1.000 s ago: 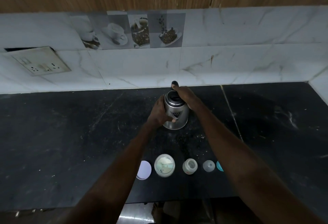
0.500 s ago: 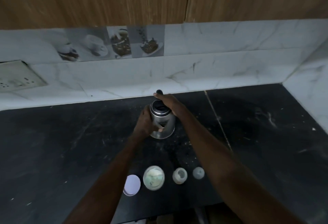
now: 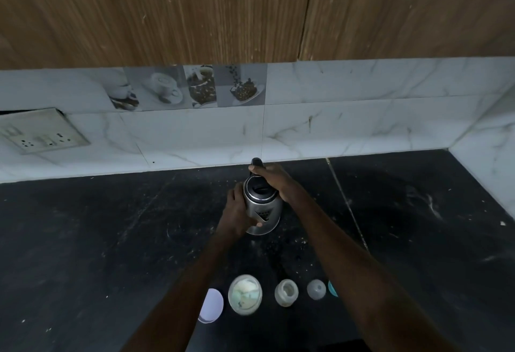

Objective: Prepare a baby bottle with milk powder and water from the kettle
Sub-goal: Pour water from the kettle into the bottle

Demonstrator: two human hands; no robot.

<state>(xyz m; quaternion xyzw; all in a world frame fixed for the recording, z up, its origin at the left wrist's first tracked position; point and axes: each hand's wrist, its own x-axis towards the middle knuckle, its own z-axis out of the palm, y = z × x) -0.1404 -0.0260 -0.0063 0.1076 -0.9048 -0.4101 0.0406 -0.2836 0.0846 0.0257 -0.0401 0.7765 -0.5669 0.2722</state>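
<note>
From the head camera: both hands are on the kettle (image 3: 262, 208), which stands on the black counter (image 3: 97, 240) a little way out from the marble backsplash (image 3: 362, 128). The right hand (image 3: 274, 181) is wrapped round the dark handle at the kettle's back. The left hand (image 3: 239, 209) clasps the steel body from the left side, thumb across the front. The dark rim at the top is in sight, but whether the lid is raised I can't quite make out in this dim light.

Dark counter runs wide to the left of the kettle and wide to the right. The right side is crossed by a thin seam (image 3: 345, 204) and ends at the side wall (image 3: 487, 170) in the corner. A socket plate (image 3: 41, 131) sits on the backsplash far to the left, and wooden cabinets (image 3: 167, 17) hang above.

Down near the front edge there's a row well apart from the kettle, between the two forearms: a white lid (image 3: 213, 305) partly behind the left arm, the powder jar (image 3: 245, 294), the baby bottle (image 3: 286, 292) standing open, and a clear cap (image 3: 316, 289). A teal piece (image 3: 333, 288) peeks out beside the right forearm.
</note>
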